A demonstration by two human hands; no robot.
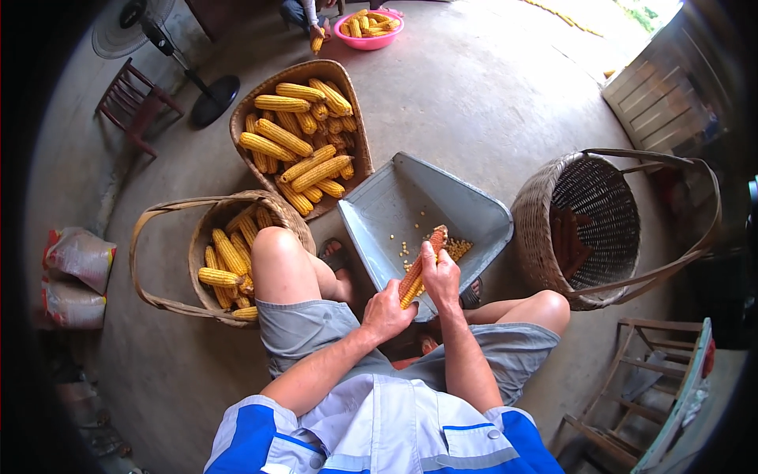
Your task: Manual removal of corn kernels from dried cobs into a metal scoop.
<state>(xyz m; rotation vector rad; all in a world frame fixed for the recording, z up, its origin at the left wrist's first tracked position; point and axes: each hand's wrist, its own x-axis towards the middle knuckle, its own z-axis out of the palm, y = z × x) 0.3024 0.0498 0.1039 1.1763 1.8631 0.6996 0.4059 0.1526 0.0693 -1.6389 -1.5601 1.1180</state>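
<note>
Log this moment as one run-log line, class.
left hand: grips cob | right hand: grips cob | kernels: in tray | cores: right basket

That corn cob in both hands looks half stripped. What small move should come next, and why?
Probably a twist of the right hand against the left hand, since the cob keeps yellow kernels low down and sits above the grey tray catching loose ones.

left hand [387, 312] closed | right hand [439, 272] closed (thumb up) | hands together

Bare concrete floor [489, 87], red wooden chair [130, 107], standing fan [170, 47].
</note>
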